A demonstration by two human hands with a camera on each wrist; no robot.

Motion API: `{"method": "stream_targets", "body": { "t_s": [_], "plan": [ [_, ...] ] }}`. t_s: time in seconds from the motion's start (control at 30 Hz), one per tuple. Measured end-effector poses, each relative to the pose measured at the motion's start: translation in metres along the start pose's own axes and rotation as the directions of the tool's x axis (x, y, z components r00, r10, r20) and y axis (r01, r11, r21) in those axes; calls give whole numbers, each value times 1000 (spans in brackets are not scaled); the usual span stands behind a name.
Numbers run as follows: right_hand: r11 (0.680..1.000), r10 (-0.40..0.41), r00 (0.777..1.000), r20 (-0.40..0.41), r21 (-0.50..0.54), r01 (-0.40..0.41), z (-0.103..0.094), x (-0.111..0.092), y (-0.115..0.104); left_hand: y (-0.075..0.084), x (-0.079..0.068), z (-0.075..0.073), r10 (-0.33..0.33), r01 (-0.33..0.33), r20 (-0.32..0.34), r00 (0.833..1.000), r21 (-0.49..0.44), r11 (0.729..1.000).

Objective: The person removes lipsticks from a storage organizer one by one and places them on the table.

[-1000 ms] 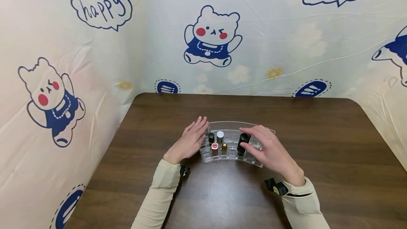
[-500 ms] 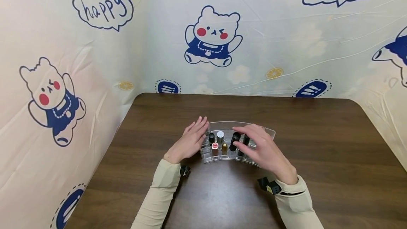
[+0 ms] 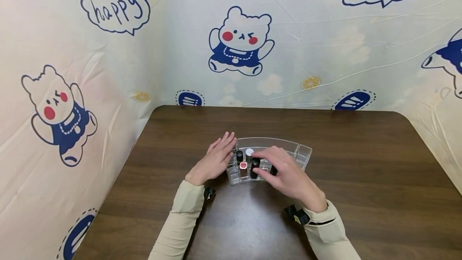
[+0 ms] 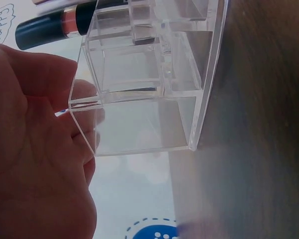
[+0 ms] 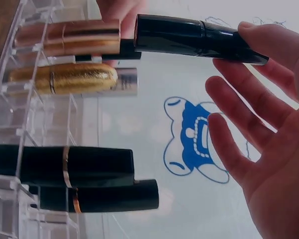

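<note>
A clear curved lipstick organizer stands on the table. My right hand pinches a black lipstick tube between thumb and fingers, lifted over the organizer's left half. Below it in the right wrist view, a rose-gold tube and a gold tube stand in slots. Two more black tubes with gold bands are slotted farther right. My left hand rests its straight fingers against the organizer's left end; in the left wrist view they show through the clear wall.
At the organizer's left back are a small black-capped tube and a silver-white-topped tube. The brown wooden table extends around it, backed by a printed curtain.
My right hand has moved left with the black lipstick tube, from the organizer's right half to over the gold tube. My left hand has stayed at the organizer's end.
</note>
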State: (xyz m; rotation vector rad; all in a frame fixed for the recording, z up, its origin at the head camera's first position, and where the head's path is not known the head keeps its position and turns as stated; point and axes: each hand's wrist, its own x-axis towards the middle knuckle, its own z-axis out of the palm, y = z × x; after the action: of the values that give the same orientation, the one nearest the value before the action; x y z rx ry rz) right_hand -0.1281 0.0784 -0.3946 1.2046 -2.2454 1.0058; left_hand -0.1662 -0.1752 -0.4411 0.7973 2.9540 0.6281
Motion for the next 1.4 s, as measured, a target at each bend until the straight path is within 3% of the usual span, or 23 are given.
{"method": "stream_targets", "body": {
  "t_s": [0.43,1.4],
  "plan": [
    [996,-66,997,43,56,64,14,-2,-7,-2,2,1,-11,11,6,1000,-7,1000],
    [989,-80,979,188,-108,102,53,-16,-15,-4,2,2,1,-1,-8,1000,3,1000]
  ]
}}
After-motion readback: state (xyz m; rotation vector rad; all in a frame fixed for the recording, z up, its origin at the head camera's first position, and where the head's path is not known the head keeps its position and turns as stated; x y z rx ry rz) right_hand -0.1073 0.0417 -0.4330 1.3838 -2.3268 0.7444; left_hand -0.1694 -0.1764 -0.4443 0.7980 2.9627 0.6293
